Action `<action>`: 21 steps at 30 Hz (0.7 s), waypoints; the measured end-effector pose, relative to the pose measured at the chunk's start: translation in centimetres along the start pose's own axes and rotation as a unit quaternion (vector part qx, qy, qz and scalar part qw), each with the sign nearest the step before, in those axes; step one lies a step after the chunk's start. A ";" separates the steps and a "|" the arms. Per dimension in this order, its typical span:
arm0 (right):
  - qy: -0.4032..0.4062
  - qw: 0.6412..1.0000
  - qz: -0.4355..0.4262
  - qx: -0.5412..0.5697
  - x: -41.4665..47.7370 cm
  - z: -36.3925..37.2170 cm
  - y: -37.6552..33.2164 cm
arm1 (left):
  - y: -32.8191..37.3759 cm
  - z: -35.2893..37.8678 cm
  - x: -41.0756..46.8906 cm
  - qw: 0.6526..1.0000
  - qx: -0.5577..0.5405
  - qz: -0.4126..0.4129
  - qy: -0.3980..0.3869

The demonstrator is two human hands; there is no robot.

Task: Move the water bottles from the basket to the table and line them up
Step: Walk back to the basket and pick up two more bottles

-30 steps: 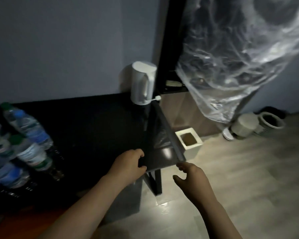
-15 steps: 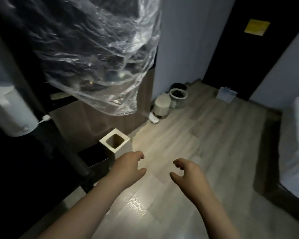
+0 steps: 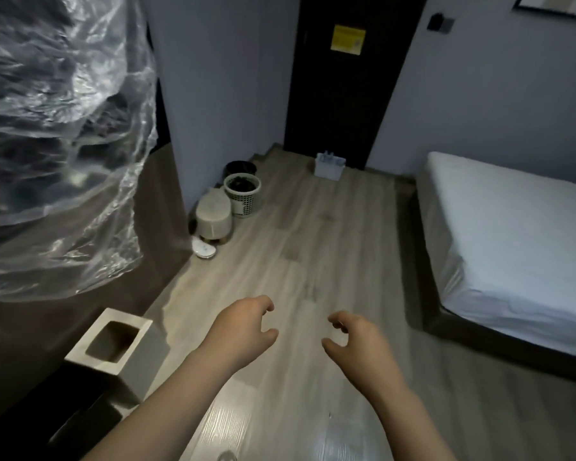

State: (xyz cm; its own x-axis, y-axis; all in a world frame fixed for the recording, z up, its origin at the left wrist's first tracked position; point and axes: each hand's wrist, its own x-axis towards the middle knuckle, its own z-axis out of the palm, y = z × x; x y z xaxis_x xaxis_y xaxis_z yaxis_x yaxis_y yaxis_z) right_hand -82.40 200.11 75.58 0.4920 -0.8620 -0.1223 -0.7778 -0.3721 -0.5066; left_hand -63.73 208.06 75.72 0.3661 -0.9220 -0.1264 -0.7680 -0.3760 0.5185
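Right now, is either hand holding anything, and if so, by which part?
Nothing is held. The left hand and the right hand both hover over the wooden floor, fingers loosely curled and empty.

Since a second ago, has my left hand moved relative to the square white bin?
Yes: the left hand crossed from left of the square white bin to its right.

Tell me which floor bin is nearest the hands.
The white square bin, lower left beside the left hand; the round bins cluster much farther away.
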 end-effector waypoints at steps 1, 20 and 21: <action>0.000 1.000 0.006 0.001 1.4 -0.2 -0.4 | -0.2 -0.6 1.7 1.000 0.002 0.006 -0.001; 0.016 0.996 0.085 0.011 28.6 -4.0 1.0 | 0.5 -4.7 32.7 0.992 0.075 0.084 -0.053; 0.021 0.996 0.082 0.012 30.5 -4.5 1.5 | 1.1 -4.7 34.6 0.992 0.080 0.088 -0.051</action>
State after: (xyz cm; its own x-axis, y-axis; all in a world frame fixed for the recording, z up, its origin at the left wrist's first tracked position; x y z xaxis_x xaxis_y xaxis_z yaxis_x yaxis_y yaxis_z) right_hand -70.36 171.70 74.94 0.3417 -0.9245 -0.1688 -0.8368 -0.2175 -0.5024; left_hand -49.41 176.24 75.90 0.1713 -0.9760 -0.1348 -0.8920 -0.2117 0.3994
